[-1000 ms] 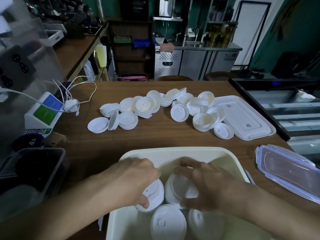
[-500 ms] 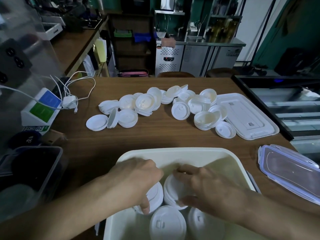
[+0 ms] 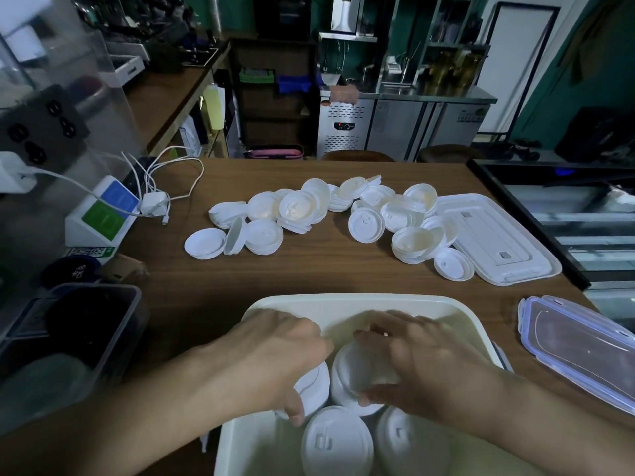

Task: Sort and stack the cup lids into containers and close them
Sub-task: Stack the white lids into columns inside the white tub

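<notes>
Closest in, a white plastic container (image 3: 343, 300) sits at the near edge of the table (image 3: 309, 273), and both hands are down inside it. Two near stacks of cup lids (image 3: 336, 441) stand side by side at its near end. Just behind them the left hand (image 3: 275, 359) curls over the left stack (image 3: 314, 383), its thumb hooked on the near edge. The right hand (image 3: 422, 369) clasps the right stack (image 3: 347, 372), fingers spread over the top and thumb at the near rim. These two stacks touch each other.

Little has changed from a second ago. Both hands stay on the same stacks, with the thumbs at the same edges.

Beyond the container, the brown wood-grain table carries a loose heap of cup lids (image 3: 343, 214) across its middle. Some are nested and one stands on edge, and the heap lies as it did before. A flat white rectangular cover (image 3: 494, 238) lies against the heap's right end. Nearer on the right rests a clear clip-on lid (image 3: 577, 345) with a lilac rim.

On the left are a dark see-through bin (image 3: 68, 338), then a blue-and-green stand (image 3: 103, 214) and a white charger (image 3: 154, 204) with trailing cables. Past the table's far edge are two round stools (image 3: 357, 155). Behind them stand a steel under-counter fridge (image 3: 395, 128), dark shelving and teal walls.
</notes>
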Tool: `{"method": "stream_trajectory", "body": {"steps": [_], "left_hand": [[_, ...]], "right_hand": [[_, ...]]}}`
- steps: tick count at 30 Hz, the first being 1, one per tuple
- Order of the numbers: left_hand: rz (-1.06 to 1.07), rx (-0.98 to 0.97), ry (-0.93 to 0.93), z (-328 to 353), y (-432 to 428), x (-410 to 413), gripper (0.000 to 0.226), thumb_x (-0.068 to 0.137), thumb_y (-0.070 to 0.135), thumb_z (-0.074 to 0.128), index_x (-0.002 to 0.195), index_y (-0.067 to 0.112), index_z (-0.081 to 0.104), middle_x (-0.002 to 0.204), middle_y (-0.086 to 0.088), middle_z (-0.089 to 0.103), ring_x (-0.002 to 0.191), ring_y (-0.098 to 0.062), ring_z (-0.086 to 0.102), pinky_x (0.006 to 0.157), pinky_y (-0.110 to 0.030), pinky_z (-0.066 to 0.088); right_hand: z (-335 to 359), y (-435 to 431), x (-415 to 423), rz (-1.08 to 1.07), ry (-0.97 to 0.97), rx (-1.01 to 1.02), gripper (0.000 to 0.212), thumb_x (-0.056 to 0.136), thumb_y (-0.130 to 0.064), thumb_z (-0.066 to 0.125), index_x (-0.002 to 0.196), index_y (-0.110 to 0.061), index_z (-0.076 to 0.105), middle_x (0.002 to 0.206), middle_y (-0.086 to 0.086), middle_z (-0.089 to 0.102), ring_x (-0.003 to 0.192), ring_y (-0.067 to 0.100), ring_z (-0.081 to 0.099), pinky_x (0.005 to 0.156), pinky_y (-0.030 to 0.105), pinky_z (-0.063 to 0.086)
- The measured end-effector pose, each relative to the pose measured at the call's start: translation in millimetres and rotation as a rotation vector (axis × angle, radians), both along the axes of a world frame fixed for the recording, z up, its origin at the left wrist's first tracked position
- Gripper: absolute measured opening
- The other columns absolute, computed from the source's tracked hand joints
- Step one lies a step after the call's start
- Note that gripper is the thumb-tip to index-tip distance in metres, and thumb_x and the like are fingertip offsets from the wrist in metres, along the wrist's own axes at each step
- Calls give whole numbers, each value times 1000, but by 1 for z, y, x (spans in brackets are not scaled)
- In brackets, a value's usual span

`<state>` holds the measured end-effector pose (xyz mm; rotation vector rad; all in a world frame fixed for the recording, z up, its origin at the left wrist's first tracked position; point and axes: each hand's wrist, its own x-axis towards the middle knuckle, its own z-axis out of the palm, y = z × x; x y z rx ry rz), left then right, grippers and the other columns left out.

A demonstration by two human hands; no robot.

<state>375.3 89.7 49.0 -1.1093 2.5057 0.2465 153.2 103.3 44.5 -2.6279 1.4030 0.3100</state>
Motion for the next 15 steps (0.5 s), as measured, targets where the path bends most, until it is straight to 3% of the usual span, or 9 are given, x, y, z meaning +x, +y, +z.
{"method": "stream_trajectory", "body": {"steps": [2, 5, 8, 10, 13, 15], "left_hand": [[-17, -7, 77, 4, -1, 5, 52, 79, 64, 77, 113, 30, 56, 90, 10, 45, 83, -11, 45, 64, -33, 35], [12, 44, 283, 22, -5, 14, 55, 77, 72, 76, 118, 41, 58, 102, 19, 54, 85, 1, 47, 69, -20, 41], [125, 3, 604, 33, -17, 24, 48, 73, 71, 81, 107, 41, 67, 92, 22, 59, 84, -4, 58, 67, -26, 50], [234, 2, 775, 35, -30, 29, 39, 71, 61, 88, 98, 37, 72, 86, 17, 65, 74, -10, 62, 64, -25, 52], [378, 17, 920, 33, -54, 40, 32, 71, 50, 92, 94, 34, 77, 81, 11, 72, 64, -9, 63, 60, -17, 50], [431, -29, 969, 26, -71, 49, 30, 73, 48, 92, 94, 32, 78, 80, 9, 73, 67, -11, 66, 65, -23, 56]], "right_hand": [[9, -3, -1, -9, -35, -9, 68, 90, -72, 56, 147, -36, 44, 137, -18, 47, 126, 13, 52, 95, 33, 47], [27, -14, -3, -12, -143, -26, 63, 86, -74, 59, 139, -40, 53, 108, -23, 53, 101, 7, 61, 84, 30, 49], [44, -36, -3, -11, -323, -44, 48, 83, -66, 72, 118, -33, 70, 92, -21, 60, 84, 8, 63, 75, 31, 53], [49, -54, -1, 6, -400, -62, 41, 82, -61, 76, 107, -29, 71, 87, -15, 63, 79, 10, 62, 70, 32, 53], [48, -81, 7, -8, -468, -71, 43, 80, -54, 82, 111, -26, 73, 88, -16, 63, 80, 8, 62, 68, 23, 51], [45, -100, 14, -10, -508, -60, 40, 79, -48, 86, 110, -26, 74, 88, -16, 64, 82, 7, 62, 70, 20, 50]]}}
